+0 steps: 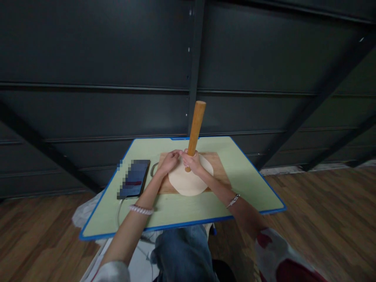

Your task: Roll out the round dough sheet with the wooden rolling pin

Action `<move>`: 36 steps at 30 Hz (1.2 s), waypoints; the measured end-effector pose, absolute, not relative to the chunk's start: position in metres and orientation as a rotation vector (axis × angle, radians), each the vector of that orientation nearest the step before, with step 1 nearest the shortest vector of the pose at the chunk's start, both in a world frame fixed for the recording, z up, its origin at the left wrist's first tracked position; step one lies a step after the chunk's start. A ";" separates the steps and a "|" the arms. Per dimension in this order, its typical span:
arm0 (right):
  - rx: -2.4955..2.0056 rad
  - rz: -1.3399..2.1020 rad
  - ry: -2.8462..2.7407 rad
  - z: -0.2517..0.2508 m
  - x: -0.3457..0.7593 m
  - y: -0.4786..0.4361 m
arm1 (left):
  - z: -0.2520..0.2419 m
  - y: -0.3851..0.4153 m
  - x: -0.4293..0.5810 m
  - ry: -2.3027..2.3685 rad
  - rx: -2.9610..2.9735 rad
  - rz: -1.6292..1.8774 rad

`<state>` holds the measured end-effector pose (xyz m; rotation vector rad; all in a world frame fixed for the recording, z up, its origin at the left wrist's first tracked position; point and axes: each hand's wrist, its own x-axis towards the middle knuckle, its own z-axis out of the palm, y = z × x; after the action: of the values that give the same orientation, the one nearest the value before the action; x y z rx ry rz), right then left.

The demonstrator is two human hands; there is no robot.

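One wooden rolling pin (196,127), in the head view, leans slightly right, gripped near its lower end by your right hand (194,162) over the pale round sheet (188,184) on the wooden board (221,168). Your left hand (169,163), fingers curled, lies at the sheet's far left side; whether it holds anything cannot be told. Left of the board, on your green table (249,192), lies a dark-screened tablet (137,179).

Brown cylindrical wooden rolling pin (196,125) near upright in right hand (191,160), tip showing below the fist. Pale, roundish, smooth dough sheet (189,183) lies flat beneath that hand.
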<state>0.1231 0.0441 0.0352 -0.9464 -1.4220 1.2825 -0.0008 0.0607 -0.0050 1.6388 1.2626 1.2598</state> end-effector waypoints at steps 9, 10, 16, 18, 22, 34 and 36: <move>-1.123 0.921 -1.879 0.081 0.172 0.047 | 0.003 0.059 -0.004 1.141 1.166 1.506; -1.137 0.855 -1.992 0.083 0.181 0.046 | 0.005 0.060 -0.006 1.085 1.024 1.552; -1.379 0.204 -2.538 0.066 0.217 0.025 | 0.009 0.066 -0.018 1.030 0.509 1.726; -1.455 0.037 -2.617 0.060 0.217 0.014 | 0.009 0.066 -0.018 1.064 0.573 1.756; -1.558 -0.201 -2.630 0.051 0.209 -0.010 | 0.005 0.067 -0.015 1.281 0.947 1.848; -1.427 -0.351 -2.598 0.025 0.206 -0.070 | -0.001 0.052 -0.015 1.811 2.084 1.309; -1.367 -0.307 -2.583 0.018 0.207 -0.075 | 0.003 0.043 -0.011 1.838 2.281 1.224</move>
<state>0.2070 -0.0745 0.0184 -1.3672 -2.5831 -0.3071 -0.0110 0.0429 0.0031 2.2813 1.8378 1.2245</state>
